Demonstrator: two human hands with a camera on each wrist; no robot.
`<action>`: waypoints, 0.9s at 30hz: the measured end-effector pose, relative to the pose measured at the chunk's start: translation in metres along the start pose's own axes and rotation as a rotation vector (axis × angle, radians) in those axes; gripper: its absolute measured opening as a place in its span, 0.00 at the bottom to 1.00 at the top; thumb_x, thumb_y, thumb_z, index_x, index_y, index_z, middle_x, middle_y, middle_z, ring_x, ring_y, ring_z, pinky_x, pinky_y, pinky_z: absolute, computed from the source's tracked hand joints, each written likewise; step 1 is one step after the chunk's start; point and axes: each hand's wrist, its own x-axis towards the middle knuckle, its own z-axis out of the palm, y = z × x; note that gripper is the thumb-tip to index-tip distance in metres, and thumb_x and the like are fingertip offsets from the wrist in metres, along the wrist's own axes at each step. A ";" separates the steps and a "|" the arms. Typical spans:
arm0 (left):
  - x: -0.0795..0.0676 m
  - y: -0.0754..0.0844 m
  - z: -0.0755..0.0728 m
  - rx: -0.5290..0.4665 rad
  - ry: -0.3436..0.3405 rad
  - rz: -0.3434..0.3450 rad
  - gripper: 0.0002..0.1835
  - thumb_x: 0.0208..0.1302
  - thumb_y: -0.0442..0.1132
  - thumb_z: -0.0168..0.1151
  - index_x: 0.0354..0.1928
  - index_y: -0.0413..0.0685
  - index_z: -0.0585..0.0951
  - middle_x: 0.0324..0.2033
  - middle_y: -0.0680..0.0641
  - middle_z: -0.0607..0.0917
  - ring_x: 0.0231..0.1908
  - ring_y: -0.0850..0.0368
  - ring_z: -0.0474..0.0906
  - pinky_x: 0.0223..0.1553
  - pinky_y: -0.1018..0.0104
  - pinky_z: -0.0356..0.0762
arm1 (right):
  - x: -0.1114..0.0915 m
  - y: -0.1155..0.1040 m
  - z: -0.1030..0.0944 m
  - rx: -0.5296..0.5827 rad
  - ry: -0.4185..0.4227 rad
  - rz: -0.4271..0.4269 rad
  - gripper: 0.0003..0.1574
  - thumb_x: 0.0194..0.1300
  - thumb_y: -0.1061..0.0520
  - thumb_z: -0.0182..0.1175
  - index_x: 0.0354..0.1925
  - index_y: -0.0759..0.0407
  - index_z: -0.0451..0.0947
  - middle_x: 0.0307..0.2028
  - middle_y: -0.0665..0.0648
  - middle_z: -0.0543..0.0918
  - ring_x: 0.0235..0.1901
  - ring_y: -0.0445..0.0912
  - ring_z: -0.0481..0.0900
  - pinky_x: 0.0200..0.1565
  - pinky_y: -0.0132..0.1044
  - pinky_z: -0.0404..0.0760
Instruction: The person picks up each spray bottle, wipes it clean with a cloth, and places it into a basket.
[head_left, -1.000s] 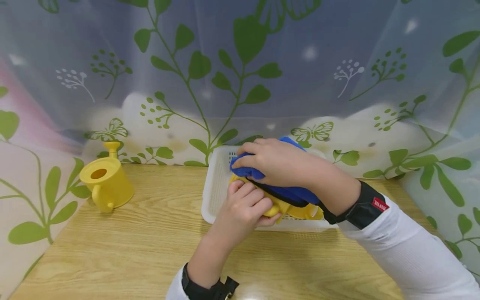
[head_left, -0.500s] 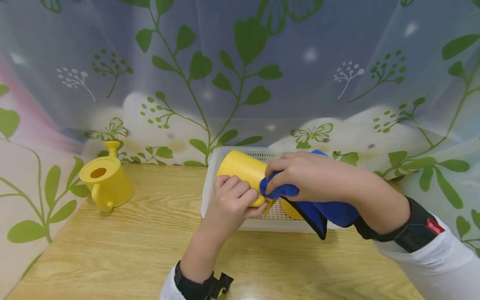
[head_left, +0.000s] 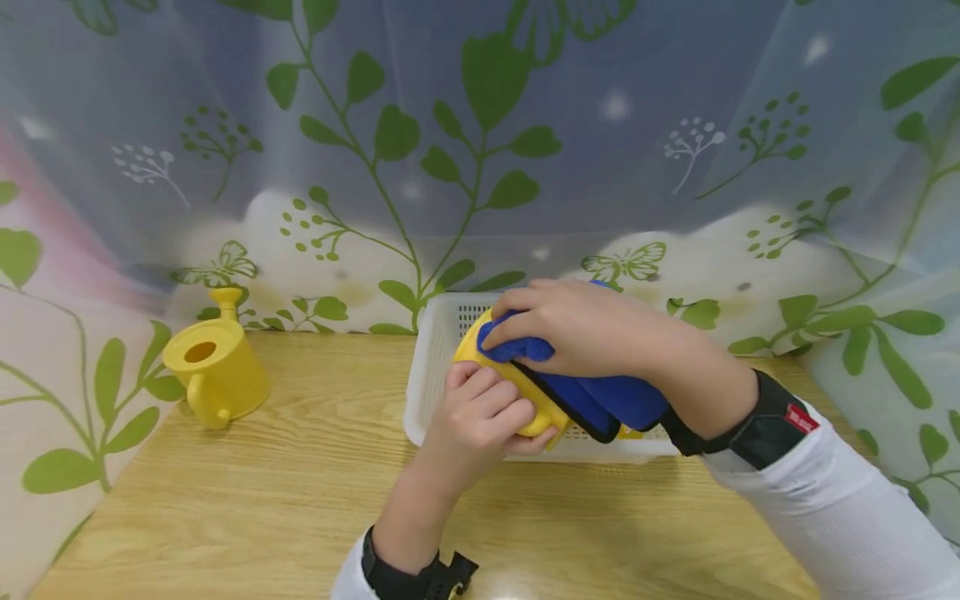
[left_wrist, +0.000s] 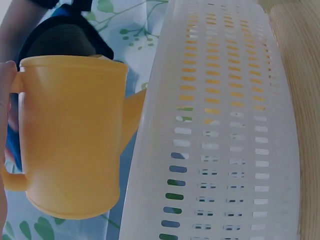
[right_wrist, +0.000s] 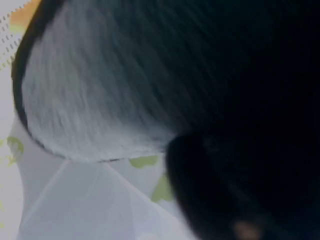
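A yellow watering can (head_left: 542,400) lies tilted over the basket, its handle in my left hand (head_left: 482,412). In the left wrist view its smooth body (left_wrist: 75,135) and a slanting spout (left_wrist: 134,115) show beside the basket wall. My right hand (head_left: 577,325) holds a bunched blue cloth (head_left: 517,337) with black edging against the can's side; part of the cloth hangs below the wrist. The right wrist view is mostly filled by that cloth (right_wrist: 90,85), dark and blurred. A second yellow watering can (head_left: 228,371) stands upright on the table at the left.
A white perforated basket (head_left: 423,400) stands at the back of the wooden table (head_left: 300,500). Something yellow (head_left: 632,433) lies inside it, mostly hidden by the cloth. A leaf-patterned curtain (head_left: 337,167) rises right behind the basket.
The cloth swept right along the can as it tilted left, then came back left over its side. The left hand kept its grip on the handle. The can on the table stayed put.
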 end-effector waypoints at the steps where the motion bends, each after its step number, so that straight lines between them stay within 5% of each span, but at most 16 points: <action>1: 0.000 0.001 0.001 -0.010 -0.005 0.002 0.18 0.55 0.50 0.63 0.17 0.52 0.67 0.16 0.56 0.71 0.24 0.59 0.66 0.33 0.64 0.64 | 0.004 0.002 0.001 0.012 0.001 0.008 0.17 0.60 0.58 0.58 0.49 0.48 0.77 0.52 0.54 0.75 0.49 0.50 0.72 0.47 0.44 0.74; 10: 0.001 0.004 0.003 -0.066 -0.043 0.004 0.18 0.53 0.51 0.65 0.18 0.52 0.68 0.17 0.56 0.71 0.24 0.61 0.66 0.34 0.63 0.65 | 0.017 0.015 0.008 0.065 -0.011 0.036 0.17 0.62 0.58 0.55 0.49 0.48 0.77 0.52 0.54 0.75 0.51 0.50 0.71 0.49 0.45 0.73; 22: -0.004 -0.005 0.002 -0.015 -0.060 -0.006 0.21 0.49 0.52 0.67 0.17 0.51 0.67 0.17 0.54 0.71 0.24 0.59 0.66 0.32 0.64 0.63 | -0.018 0.010 0.008 0.035 0.005 -0.162 0.19 0.57 0.62 0.60 0.47 0.49 0.78 0.49 0.53 0.76 0.44 0.47 0.73 0.43 0.42 0.75; 27: -0.005 -0.005 0.001 -0.014 -0.048 -0.011 0.20 0.49 0.52 0.67 0.18 0.51 0.68 0.17 0.55 0.72 0.23 0.59 0.64 0.33 0.64 0.64 | -0.036 0.009 0.006 0.059 0.026 -0.183 0.18 0.57 0.59 0.62 0.47 0.47 0.78 0.48 0.50 0.76 0.46 0.45 0.72 0.44 0.41 0.75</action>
